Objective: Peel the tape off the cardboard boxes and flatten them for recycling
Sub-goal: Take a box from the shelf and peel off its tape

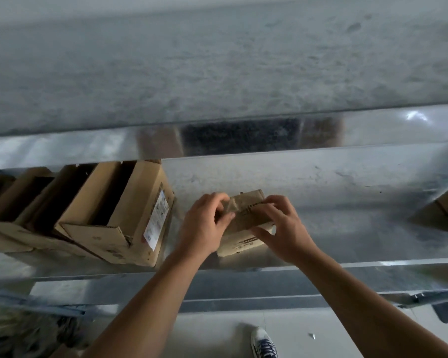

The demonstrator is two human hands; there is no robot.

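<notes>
While left hand (203,226) pinches tape (232,206), right hand (282,228) grips box (241,244), shiny metal bench (321,202), grey wall (217,60)

both hands (204,223) (282,228) pinch clear tape (230,206) on a small cardboard box (239,244) on the metal table (321,197).

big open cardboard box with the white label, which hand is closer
Left. The left hand grips the left end of the small brown cardboard box, beside the big open cardboard box; the right hand holds its right end, farther away.
</notes>
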